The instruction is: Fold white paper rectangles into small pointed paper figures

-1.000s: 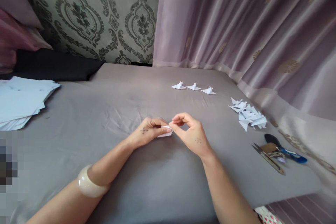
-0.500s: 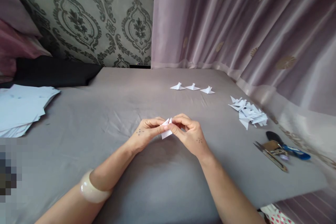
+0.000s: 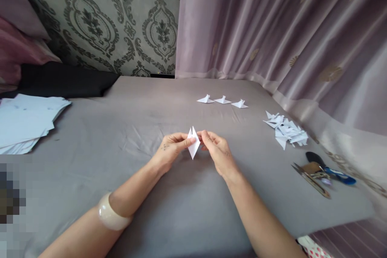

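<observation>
A small piece of folded white paper (image 3: 193, 150), diamond-shaped with two narrow points upward, is held upright over the grey cloth. My left hand (image 3: 173, 149) pinches it from the left, thumb across its front and fingers behind. At its right edge is my right hand (image 3: 218, 151), closed, with fingertips at the paper's side and the thumb bent against the index finger; how far the fingers reach behind the paper is hidden. Three folded paper birds (image 3: 223, 100) stand in a row beyond my hands.
A pile of white folded paper pieces (image 3: 288, 131) lies to the right. Nearer are scissors (image 3: 313, 181) and a blue-handled tool with a dark head (image 3: 340, 176), beside small items. At left sits a stack of white paper sheets (image 3: 26, 123), with black cloth (image 3: 65, 80) behind it.
My right thumb has come off the front of the paper, and the right hand has shifted slightly right. The paper now stands more upright, its diamond front showing. My left hand still pinches it.
</observation>
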`<state>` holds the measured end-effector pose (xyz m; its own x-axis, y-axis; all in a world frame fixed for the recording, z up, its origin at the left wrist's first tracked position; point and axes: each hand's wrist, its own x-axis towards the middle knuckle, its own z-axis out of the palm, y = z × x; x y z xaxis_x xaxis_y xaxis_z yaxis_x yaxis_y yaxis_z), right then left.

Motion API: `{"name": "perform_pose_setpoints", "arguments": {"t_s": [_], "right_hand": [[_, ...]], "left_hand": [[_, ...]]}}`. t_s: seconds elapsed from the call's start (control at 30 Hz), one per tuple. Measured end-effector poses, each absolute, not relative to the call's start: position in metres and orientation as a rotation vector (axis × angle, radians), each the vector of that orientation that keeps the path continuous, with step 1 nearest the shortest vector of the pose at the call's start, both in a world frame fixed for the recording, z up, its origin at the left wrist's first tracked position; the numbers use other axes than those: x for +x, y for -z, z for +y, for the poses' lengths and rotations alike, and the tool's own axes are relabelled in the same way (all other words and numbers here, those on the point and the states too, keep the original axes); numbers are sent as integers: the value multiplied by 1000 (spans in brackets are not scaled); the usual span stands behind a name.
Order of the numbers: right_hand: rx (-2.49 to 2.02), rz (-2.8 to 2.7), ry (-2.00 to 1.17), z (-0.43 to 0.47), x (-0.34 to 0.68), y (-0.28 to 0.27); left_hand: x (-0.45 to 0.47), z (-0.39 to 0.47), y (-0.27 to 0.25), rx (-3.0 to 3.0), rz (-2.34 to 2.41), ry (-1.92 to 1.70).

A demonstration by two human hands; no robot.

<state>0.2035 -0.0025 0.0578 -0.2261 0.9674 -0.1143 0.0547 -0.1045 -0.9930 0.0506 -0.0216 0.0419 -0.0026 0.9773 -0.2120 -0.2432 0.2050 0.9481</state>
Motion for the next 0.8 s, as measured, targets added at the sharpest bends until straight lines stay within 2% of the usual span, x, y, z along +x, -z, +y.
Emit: {"name": "perform_pose_setpoints", "arguments": {"t_s": [0.17, 0.53, 0.8], "right_hand": [[-1241, -1325, -1569, -2, 199, -45], [-1333, -1124, -1663, 7, 201, -30], [-1463, -1369, -1419, 12, 196, -21]], "left_hand": [[51, -16, -32, 639, 1157, -1237], [40, -15, -30, 693, 1177, -1113], [36, -12, -24, 993, 1395, -1084]]}}
